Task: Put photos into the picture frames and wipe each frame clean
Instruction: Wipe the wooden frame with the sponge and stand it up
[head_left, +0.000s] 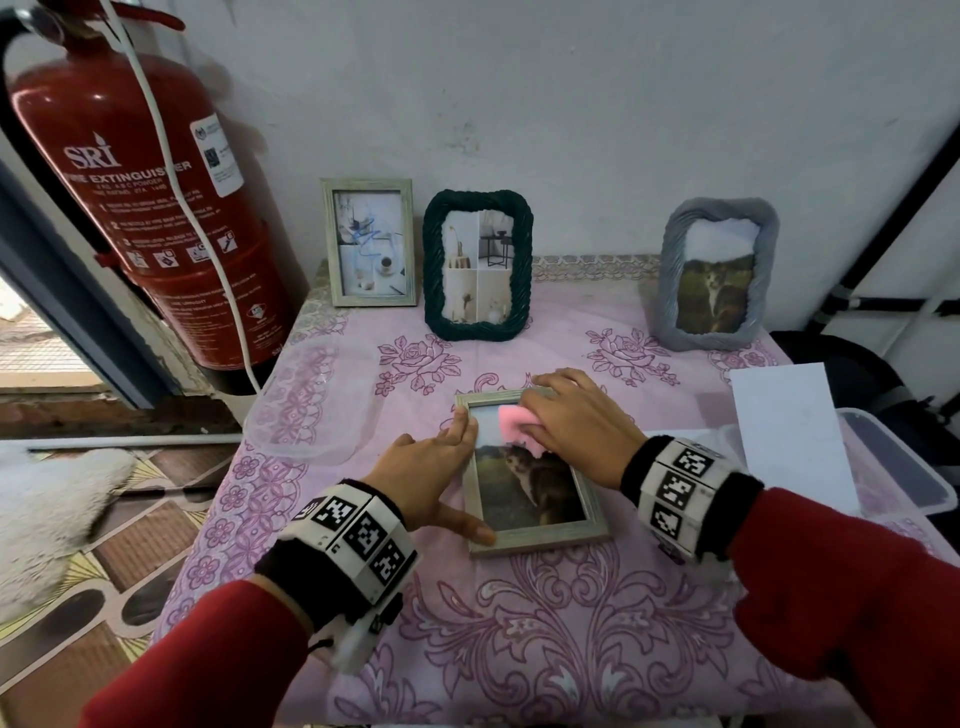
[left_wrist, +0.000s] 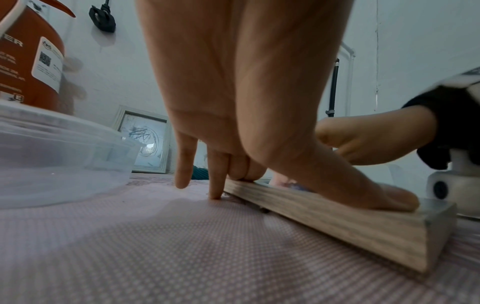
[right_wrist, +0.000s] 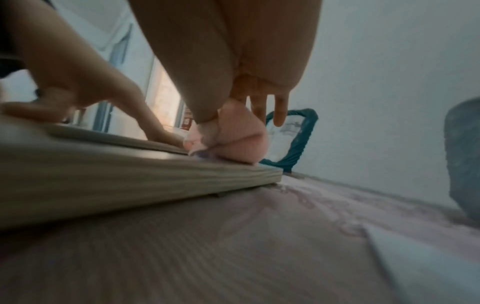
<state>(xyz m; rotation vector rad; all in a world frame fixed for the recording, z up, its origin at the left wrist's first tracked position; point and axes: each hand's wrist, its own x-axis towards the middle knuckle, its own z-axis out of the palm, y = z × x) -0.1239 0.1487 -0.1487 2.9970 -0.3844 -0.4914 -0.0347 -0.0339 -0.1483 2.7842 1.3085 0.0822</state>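
A pale wooden picture frame (head_left: 540, 540) with a cat photo lies flat on the pink flowered tablecloth (head_left: 519, 623). My left hand (head_left: 441, 467) presses its left rail with straight fingers, the thumb on the near corner. In the left wrist view the thumb (left_wrist: 376, 195) lies flat on the frame (left_wrist: 337, 224) and one fingertip touches the cloth. My right hand (head_left: 566, 415) grips a pink cloth (head_left: 511, 422) against the glass near the frame's far end. The right wrist view shows the pink cloth (right_wrist: 239, 139) bunched under the fingers on the frame (right_wrist: 130, 174).
Three frames with photos stand along the wall: a pale wooden one (head_left: 370, 241), a dark green woven one (head_left: 478, 265) and a grey one (head_left: 714, 273). A red fire extinguisher (head_left: 140, 197) stands at left. A clear lid (head_left: 301, 400), a clear box (head_left: 893, 467) and white paper (head_left: 789, 426) flank the work.
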